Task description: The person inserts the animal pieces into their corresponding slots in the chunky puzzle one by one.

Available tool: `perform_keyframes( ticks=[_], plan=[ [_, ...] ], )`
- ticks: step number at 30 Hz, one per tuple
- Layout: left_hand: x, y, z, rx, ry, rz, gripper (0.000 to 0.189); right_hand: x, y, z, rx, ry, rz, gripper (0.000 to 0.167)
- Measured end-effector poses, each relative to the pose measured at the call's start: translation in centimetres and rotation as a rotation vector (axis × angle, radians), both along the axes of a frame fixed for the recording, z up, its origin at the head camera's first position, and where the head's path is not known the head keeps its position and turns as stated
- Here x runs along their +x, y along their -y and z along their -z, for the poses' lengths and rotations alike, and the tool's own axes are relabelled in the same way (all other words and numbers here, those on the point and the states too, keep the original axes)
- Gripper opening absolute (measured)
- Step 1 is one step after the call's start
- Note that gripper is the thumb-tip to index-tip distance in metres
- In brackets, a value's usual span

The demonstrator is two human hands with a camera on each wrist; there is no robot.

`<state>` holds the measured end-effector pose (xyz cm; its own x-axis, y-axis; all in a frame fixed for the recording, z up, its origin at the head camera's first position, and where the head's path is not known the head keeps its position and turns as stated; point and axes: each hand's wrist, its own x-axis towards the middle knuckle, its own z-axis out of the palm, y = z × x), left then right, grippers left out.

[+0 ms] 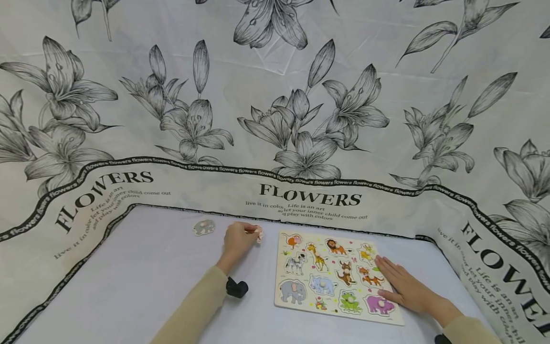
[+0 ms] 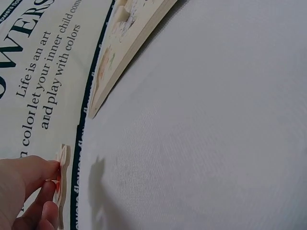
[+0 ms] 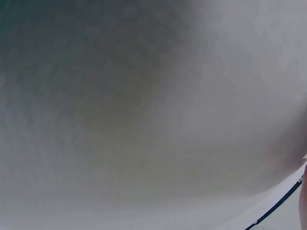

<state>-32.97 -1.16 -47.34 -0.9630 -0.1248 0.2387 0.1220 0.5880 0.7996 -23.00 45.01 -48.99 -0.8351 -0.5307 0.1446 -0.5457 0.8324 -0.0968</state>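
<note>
In the head view, my left hand (image 1: pixel 237 242) pinches a small pink-and-red wooden puzzle piece (image 1: pixel 259 234) above the far side of the table. The left wrist view shows that piece (image 2: pixel 65 179) edge-on between thumb and fingertips; its picture cannot be made out. A loose grey elephant piece (image 1: pixel 204 227) lies left of this hand. To the right is a wooden animal puzzle board (image 1: pixel 317 238), its pictures including a zebra, a frog and a purple hippo (image 1: pixel 380 305). My right hand (image 1: pixel 404 286) rests on the board's right edge, fingers extended.
A white cloth (image 1: pixel 142 277) covers the table. Behind and around it hangs a floral sheet (image 1: pixel 275 143) with black-edged borders and printed words. The right wrist view is mostly blurred pale surface, with a sliver of skin at its right edge.
</note>
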Motion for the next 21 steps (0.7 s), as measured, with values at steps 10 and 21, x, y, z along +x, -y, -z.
perform_keyframes(
  ticks=[10,21],
  plan=[
    [0.1,-2.0,0.0,-0.008,0.031,0.087,0.009,0.0,-0.1,0.2,0.017,0.013,0.014,0.077],
    [0.3,-4.6,-0.5,-0.047,0.000,0.170,0.012,0.1,0.1,-0.1,0.000,0.048,0.030,0.077]
  ],
)
